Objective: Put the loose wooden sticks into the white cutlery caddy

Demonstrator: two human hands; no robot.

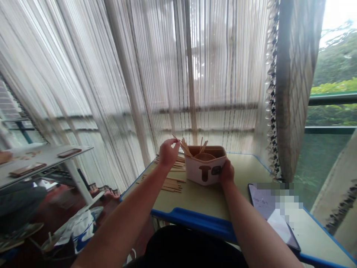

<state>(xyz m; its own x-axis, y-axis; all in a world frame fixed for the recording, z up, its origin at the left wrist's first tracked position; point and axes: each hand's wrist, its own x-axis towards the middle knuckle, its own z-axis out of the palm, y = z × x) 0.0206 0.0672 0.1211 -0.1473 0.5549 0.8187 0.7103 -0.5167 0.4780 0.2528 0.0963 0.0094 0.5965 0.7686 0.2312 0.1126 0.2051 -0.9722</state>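
A white chopstick holder (pixel 195 172) with a brown rim and a brown emblem on its front stands on the table. Several chopsticks (pixel 186 148) lean out of its left compartment, and a few more (pixel 203 145) rise farther right. My left hand (pixel 168 152) is at its upper left, fingers pinched on a thin stick that looks like a chopstick (pixel 174 137). Gripping the holder's right side is my right hand (pixel 228 172), its fingers partly hidden behind. Loose chopsticks (pixel 171 185) lie in rows left of the holder, partly covered by my left forearm.
The table (pixel 206 199) has a blue edge. A tablet or large phone (pixel 262 203) lies at its right. Sheer curtains (pixel 156 74) hang behind. At far left, another table (pixel 86 150) carries trays, with a person's hand (pixel 5 156) at its edge. Bags (pixel 83 230) sit on the floor.
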